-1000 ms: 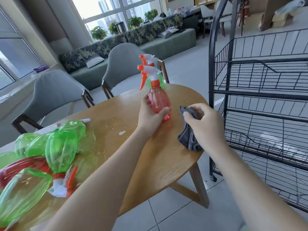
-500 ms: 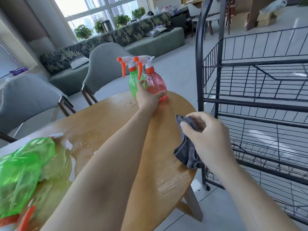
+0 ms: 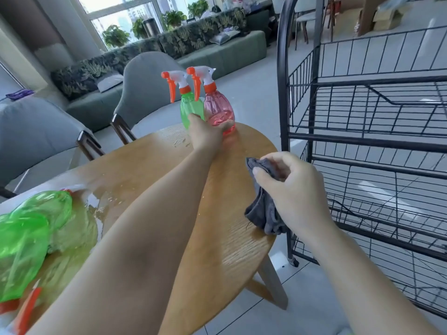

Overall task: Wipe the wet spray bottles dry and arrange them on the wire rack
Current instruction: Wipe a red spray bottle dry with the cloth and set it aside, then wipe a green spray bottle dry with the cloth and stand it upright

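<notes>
Parking wiped red bottle [image 3: 219, 112] beside green bottle [image 3: 191, 108] at worktop [image 3: 229, 238] far edge, left hand [image 3: 205, 135] wrapped on it. Right hand [image 3: 294, 192] clamped on cloth [image 3: 263, 213]. Next: release, fetch a wet one; rack [image 3: 362, 141] empty.

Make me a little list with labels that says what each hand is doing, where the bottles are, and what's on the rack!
left hand: stretched out, wrapped around the base of the pink bottle
right hand: holding a grey cloth above the table's near edge
green bottle: upright, right beside the pink one at the table's far end
table: wooden, with puddles near the left side
wet pile: green bottles lying down at the lower left
wire rack: black, right of the table, no bottles on the visible shelves
</notes>
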Demonstrator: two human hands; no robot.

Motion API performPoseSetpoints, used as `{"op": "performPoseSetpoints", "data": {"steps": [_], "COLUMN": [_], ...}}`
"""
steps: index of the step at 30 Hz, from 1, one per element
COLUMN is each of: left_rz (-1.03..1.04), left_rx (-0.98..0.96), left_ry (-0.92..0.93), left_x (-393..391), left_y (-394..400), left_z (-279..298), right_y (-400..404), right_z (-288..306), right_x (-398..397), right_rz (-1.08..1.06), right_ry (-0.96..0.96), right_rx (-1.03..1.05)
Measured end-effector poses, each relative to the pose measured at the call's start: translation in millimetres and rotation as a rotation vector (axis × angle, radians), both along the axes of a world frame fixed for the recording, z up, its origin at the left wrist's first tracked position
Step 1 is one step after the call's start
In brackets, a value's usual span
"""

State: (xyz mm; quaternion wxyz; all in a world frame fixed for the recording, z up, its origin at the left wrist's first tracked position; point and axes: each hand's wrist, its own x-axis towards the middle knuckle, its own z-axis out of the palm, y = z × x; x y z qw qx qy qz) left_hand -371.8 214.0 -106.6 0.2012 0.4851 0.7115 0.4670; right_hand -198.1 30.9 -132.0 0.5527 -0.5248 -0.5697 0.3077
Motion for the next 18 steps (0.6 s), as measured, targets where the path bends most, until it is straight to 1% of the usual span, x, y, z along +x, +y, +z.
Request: {"op": "performPoseSetpoints", "data": {"steps": [3, 6, 9, 11, 15, 18], "left_rz": [-0.011, -0.007, -0.013, 0.002, 0.116, 0.239], "left_rx": [0.019, 0.011, 0.025, 0.049, 0.104, 0.11], "left_ry": [0.029, 0.065, 0.084, 0.093, 0.1, 0.083], "left_x": [-7.0, -25.7, -53.3, -71.6, -115.8, -149.9], "left_y": [-38.8, -94.1, -169.6, -229.5, -349.5, -420.7], "left_z": [9.8, 19.7, 27.8, 31.2, 26.0, 11.9], "right_y": [-5.3, -13.8, -29.1, -42.6, -76.1, -100.8], "right_z": [6.3, 14.3, 20.5, 22.7, 24.4, 22.9], "right_x": [-6.6, -18.6, -34.9, -48.3, -85.5, -113.0], "right_rz": [0.012, 0.036, 0.104, 0.148, 0.293, 0.401], "right_ry": [0.022, 0.037, 0.067, 0.047, 0.023, 0.014], "right_rx": [0.011, 0.033, 0.028, 0.018, 0.012, 0.011]}}
